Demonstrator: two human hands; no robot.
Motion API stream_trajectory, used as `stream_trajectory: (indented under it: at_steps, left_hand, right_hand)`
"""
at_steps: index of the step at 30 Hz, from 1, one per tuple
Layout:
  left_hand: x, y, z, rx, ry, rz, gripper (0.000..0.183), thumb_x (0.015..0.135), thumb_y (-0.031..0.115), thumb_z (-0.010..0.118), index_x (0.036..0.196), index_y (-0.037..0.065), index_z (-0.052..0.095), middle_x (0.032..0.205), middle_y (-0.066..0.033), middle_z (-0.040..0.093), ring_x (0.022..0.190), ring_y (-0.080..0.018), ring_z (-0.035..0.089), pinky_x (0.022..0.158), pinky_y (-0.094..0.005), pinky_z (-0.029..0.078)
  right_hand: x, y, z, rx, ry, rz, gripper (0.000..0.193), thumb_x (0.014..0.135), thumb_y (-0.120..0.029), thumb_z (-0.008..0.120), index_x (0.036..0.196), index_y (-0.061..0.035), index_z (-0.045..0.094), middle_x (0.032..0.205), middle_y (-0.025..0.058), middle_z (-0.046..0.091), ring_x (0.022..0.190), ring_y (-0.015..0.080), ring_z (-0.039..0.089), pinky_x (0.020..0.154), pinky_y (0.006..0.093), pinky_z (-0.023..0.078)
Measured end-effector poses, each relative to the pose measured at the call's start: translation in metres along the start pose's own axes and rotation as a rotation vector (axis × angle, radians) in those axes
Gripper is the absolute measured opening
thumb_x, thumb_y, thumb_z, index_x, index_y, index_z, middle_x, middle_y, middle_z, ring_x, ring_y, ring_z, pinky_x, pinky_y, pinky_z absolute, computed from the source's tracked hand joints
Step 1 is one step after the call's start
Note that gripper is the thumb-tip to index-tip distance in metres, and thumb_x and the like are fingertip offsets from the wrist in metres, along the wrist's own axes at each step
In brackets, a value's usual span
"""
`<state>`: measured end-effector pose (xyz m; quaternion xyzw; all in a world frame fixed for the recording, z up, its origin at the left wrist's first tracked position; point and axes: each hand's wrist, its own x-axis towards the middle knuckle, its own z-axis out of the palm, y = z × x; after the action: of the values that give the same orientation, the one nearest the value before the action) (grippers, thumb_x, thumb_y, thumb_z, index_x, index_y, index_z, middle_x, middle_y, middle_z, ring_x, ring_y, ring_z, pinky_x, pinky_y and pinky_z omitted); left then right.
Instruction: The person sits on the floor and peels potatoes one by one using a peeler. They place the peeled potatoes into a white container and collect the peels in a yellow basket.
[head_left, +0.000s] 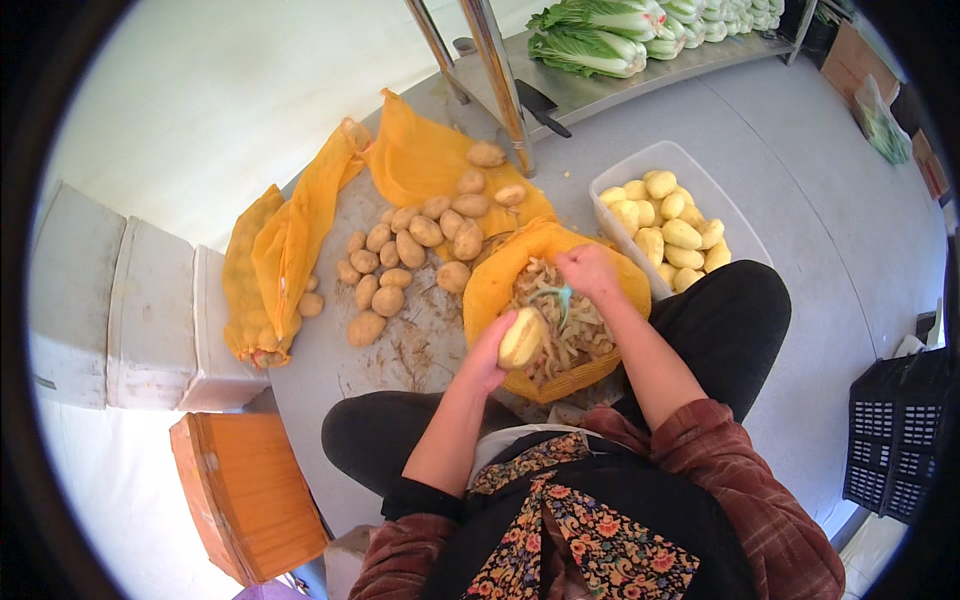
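A mostly peeled potato [522, 338] is gripped in my left hand [490, 352], with pale yellow flesh showing and some brown skin at its edge. My right hand [588, 272] is closed around the handle of a light green peeler [560, 297], whose head points toward the potato without clearly touching it. Both hands are above an open yellow mesh sack [625, 275], which holds a heap of potato peelings [577, 340]. Loose unpeeled potatoes [425, 232] lie on the floor to the left. Peeled potatoes [682, 233] fill part of a clear plastic tub [740, 218] at the right.
A tied yellow mesh bag of potatoes [270, 270] stands at the left beside white boxes [160, 310]. Behind, a metal shelf [600, 92] carries leafy cabbages [590, 40] and a black-handled knife [545, 118]. An orange box [250, 490] and black crate [895, 430] flank me.
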<state>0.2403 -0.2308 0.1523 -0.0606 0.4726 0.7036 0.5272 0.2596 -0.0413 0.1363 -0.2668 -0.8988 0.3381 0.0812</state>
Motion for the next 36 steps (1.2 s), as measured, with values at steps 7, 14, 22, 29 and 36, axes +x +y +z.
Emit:
stream_trajectory:
  at_steps: [7,14,22,29,36]
  left_hand:
    - [0.003,-0.003,-0.013,0.011,0.074,0.037,0.037,0.085,0.036,0.037,0.102,0.005,0.049,0.089,-0.0087,0.056,0.073,-0.0183,0.056,0.056,-0.0327,0.046]
    - [0.005,-0.008,-0.009,0.411,0.111,0.279,0.04,0.086,0.035,0.037,0.108,0.003,0.045,0.092,-0.0083,0.055,0.082,-0.0159,0.054,0.064,-0.03,0.046]
    - [-0.004,0.006,-0.005,-0.253,-0.07,0.087,0.047,0.083,0.041,0.037,0.111,0.003,0.041,0.1,-0.0138,0.052,0.085,-0.028,0.054,0.069,-0.0383,0.046]
    - [0.006,0.003,-0.014,-0.155,0.093,0.072,0.044,0.084,0.039,0.035,0.11,0.004,0.042,0.1,-0.013,0.052,0.087,-0.0276,0.054,0.069,-0.0395,0.046]
    - [0.007,0.0,0.003,-0.179,0.17,0.081,0.039,0.083,0.034,0.041,0.109,0.004,0.044,0.1,-0.0108,0.053,0.092,-0.0217,0.052,0.075,-0.0358,0.044]
  right_hand:
    - [-0.008,-0.006,0.002,0.067,-0.017,-0.019,0.034,0.07,-0.033,0.044,0.059,-0.0054,0.06,0.063,0.0145,0.056,0.061,0.0308,0.055,0.06,0.0375,0.044]
    - [-0.004,-0.003,-0.001,0.14,-0.164,0.162,0.034,0.069,-0.034,0.045,0.063,-0.004,0.06,0.068,0.0141,0.057,0.065,0.0314,0.055,0.06,0.0375,0.044]
    - [-0.001,0.006,-0.006,0.011,0.136,0.016,0.034,0.072,-0.034,0.047,0.06,-0.0042,0.06,0.065,0.0133,0.057,0.061,0.0294,0.054,0.057,0.0365,0.043]
    - [-0.009,-0.005,-0.007,-0.024,0.299,-0.109,0.035,0.073,-0.031,0.048,0.052,-0.0048,0.057,0.058,0.0081,0.054,0.058,0.0264,0.053,0.053,0.036,0.042]
    - [-0.019,-0.02,0.008,0.098,0.113,-0.337,0.033,0.072,-0.032,0.047,0.055,-0.0063,0.059,0.06,0.0098,0.055,0.06,0.0273,0.054,0.054,0.0368,0.043]
